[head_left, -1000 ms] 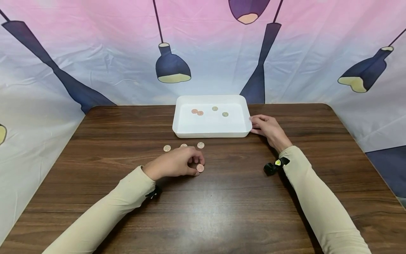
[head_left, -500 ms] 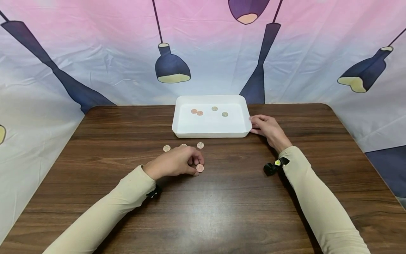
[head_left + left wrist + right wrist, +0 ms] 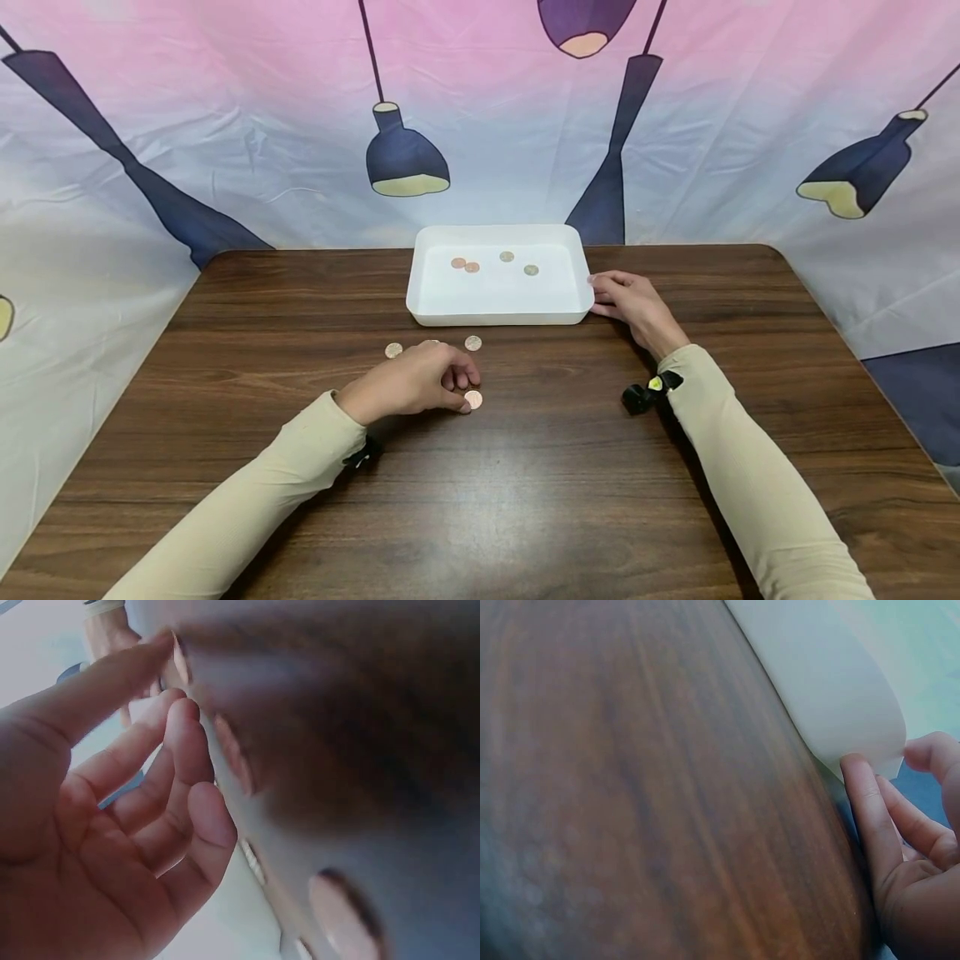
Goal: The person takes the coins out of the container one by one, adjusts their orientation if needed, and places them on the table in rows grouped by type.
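Note:
A copper-coloured coin (image 3: 473, 400) lies between the thumb and index fingertips of my left hand (image 3: 408, 379). In the left wrist view my thumb tip meets this coin (image 3: 181, 656) at its edge, and the other fingers are bent. More copper coins (image 3: 236, 754) lie under that hand, hidden in the head view. Behind it are paler coins, one at the left (image 3: 393, 351), one at the right (image 3: 472, 342) and one mostly covered. My right hand (image 3: 633, 308) holds the right side of a white tray (image 3: 502, 319), thumb (image 3: 855, 769) against its outer wall.
Two copper coins (image 3: 459, 263) and two dull yellowish coins (image 3: 507, 257) lie inside the tray. It stands at the back of a dark wooden table (image 3: 525, 500). A cloth backdrop (image 3: 300, 125) printed with lamps hangs right behind the table.
The coin at my left fingertips looks brighter and sits slightly lower against the fingers than before. My index finger has shifted a little. The right hand and tray have kept their place.

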{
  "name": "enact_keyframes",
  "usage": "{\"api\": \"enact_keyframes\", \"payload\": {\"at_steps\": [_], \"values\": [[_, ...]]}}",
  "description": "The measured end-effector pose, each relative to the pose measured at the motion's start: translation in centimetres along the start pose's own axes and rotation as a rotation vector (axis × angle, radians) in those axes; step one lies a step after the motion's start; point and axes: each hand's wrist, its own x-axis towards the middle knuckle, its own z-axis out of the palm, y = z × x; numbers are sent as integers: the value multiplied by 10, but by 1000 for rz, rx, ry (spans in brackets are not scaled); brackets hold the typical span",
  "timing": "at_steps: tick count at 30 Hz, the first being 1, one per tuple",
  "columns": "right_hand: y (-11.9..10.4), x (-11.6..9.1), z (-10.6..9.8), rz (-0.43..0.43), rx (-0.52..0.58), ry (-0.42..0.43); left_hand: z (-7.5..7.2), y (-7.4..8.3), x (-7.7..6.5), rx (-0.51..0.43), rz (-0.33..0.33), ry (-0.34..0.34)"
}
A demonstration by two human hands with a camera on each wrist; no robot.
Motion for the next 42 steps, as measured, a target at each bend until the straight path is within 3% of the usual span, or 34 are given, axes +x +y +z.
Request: {"api": "enact_keyframes", "payload": {"at_steps": [3,8,11,14,21,25,36,42], "values": [[-1,0,0,0,-2,0,-11,-2,-5,-48,6,69],[-2,-2,1,-6,25,11,-39,-17,-11,-167,-46,295],[-3,-3,1,-7,36,17,-53,-33,-12,-312,-126,418],[-3,-2,0,-7,26,11,-63,-51,-8,-488,-193,480],[0,-1,0,5,10,-2,-70,-84,6,-812,-306,431],[1,-2,1,2,20,-5,-68,-94,11,-928,-297,400],[-1,-3,3,3,21,-9,-54,-112,16,-994,-180,377],[-2,-4,2,1,14,-18,-52,-115,17,-1011,-167,375]]}}
